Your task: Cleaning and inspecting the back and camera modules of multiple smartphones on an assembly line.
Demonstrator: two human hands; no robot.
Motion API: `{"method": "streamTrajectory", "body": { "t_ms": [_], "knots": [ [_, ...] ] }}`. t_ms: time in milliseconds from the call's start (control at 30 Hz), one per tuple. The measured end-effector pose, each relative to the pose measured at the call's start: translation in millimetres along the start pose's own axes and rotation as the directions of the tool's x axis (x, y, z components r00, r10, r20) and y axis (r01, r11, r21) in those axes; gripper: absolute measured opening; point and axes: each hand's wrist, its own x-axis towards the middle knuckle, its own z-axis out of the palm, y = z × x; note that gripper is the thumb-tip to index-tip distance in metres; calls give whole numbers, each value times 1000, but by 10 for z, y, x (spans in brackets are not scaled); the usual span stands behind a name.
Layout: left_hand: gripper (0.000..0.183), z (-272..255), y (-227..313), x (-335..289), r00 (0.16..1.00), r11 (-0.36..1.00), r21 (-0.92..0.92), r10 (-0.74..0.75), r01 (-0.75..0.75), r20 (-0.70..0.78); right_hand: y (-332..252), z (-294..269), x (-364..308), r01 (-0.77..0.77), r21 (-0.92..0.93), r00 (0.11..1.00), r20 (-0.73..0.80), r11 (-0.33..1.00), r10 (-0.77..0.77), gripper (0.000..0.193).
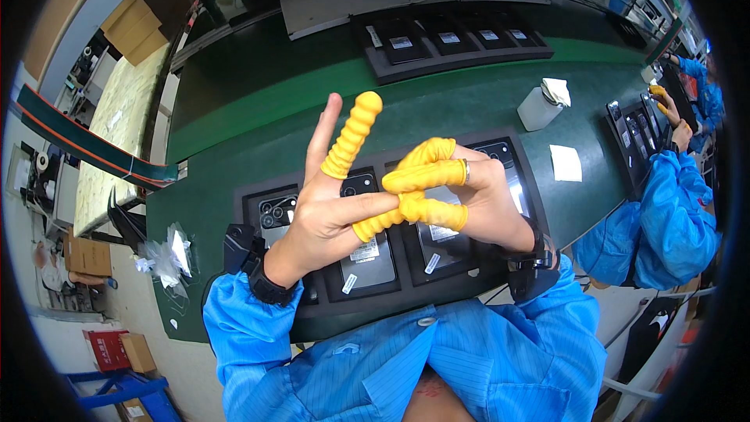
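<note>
The right hand (480,191) pinches a yellow finger cot (375,224) that sits on the thumb of the left hand (328,215); its own cot-covered fingertips (426,176) are closed together on that rubber sleeve. The left hand is spread open, fingers apart, clamped on nothing; one raised finger wears a ribbed yellow cot (353,134) pointing toward 12 o'clock, and a bare finger stands just beside it at 11 o'clock. A ring shows on a right finger.

Both hands hover above a dark tray (308,314) of phones; the phones (369,259) lie back-up in compartments, camera ends toward 12 o'clock. Blue sleeves (258,328) come in from 6 o'clock, each wrist wearing a dark band.

The tray rests on a green table (437,105). At 12 o'clock, well apart, lies a second tray (457,43) with more phones. At 2 o'clock stands a white bottle (541,105) with a cloth on it, a white paper square (566,162) near it. At 3 o'clock another person in blue (672,219) works at further trays. At 9 o'clock crumpled clear film (168,254) lies on the table's edge
</note>
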Motion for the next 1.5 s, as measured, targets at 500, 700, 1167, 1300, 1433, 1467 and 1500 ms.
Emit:
{"method": "streamTrajectory", "body": {
  "t_ms": [500,700,1167,1300,1433,1467,1500],
  "knots": [
    [46,-101,84,62,957,986,166,-69,22,282,-47,2,-40,-206,435,966,-52,876,253,32],
    [57,-147,10,27,939,963,-202,-106,179,328,-14,10,-54,-184,249,973,-92,951,212,34],
    [45,-190,18,20,932,950,-237,-113,202,343,-14,17,-39,-101,94,991,-81,990,109,25],
    [42,-171,36,16,923,968,-165,-118,189,366,-22,10,-33,-35,-75,998,-44,997,32,26],
    [37,-107,104,61,899,989,-36,-112,140,423,-8,34,-26,35,-171,999,12,985,-33,25],
    [37,-112,97,49,899,989,-34,-115,142,422,10,34,-24,36,-169,999,13,985,-34,25],
    [39,-113,86,41,901,992,-8,-110,125,420,20,32,-27,38,-162,999,16,986,-36,26]
  ]
}}
